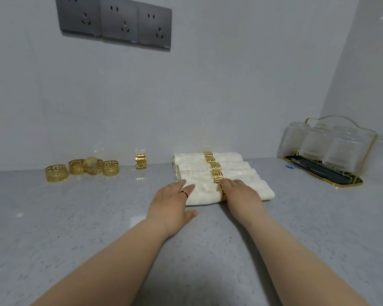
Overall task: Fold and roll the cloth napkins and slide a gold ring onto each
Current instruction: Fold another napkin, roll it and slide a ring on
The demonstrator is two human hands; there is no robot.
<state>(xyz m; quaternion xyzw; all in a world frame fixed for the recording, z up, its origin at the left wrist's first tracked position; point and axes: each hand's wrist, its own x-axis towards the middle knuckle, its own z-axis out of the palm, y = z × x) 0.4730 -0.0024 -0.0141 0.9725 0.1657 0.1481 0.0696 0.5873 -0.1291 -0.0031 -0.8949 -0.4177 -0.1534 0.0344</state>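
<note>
Head view is showing you pressing both hands on the nearest rolled cream cloth napkin [205, 194], which is lying on the speckled grey stone counter [75, 217] at the front of a row of four rolls. Your left hand [174, 202] is lying flat, fingers straight, on the roll's left end, thumb resting on the counter. Your right hand [241, 193] is resting palm down, fingers extended, just right of the roll's fretwork gold ring [223, 193], touching it. Behind, three more ringed cream rolls [192, 166] are lying side by side, touching. Four loose gold rings [82, 168] are sitting far left by the wall, a fifth gold ring [140, 161] standing alone between them and the rolls.
</note>
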